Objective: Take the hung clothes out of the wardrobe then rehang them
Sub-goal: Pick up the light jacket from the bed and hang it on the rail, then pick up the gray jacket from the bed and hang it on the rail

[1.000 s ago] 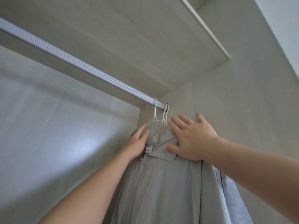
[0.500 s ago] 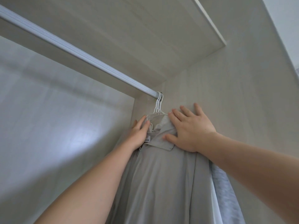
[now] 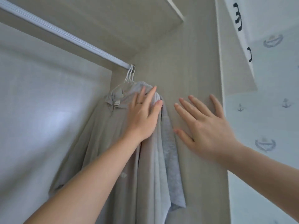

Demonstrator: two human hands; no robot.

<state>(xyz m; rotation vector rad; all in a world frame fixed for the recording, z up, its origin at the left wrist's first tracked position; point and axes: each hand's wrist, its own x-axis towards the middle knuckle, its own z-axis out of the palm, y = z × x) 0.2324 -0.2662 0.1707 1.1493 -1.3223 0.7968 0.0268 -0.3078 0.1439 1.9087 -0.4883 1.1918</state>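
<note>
Head view: left hand point(image 3: 144, 117) lies flat on hung clothes point(image 3: 105, 135), right hand point(image 3: 208, 131) splayed beside them.

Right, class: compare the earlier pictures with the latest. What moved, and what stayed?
The right hand has left the beige jacket and moved right, open before the side panel. The left hand slid right from the collar onto the shoulders of the clothes, fingers straight. The white hangers, one apart at first, are bunched at the rail end. Unchanged: the clothes hang there; neither hand grips anything.
</note>
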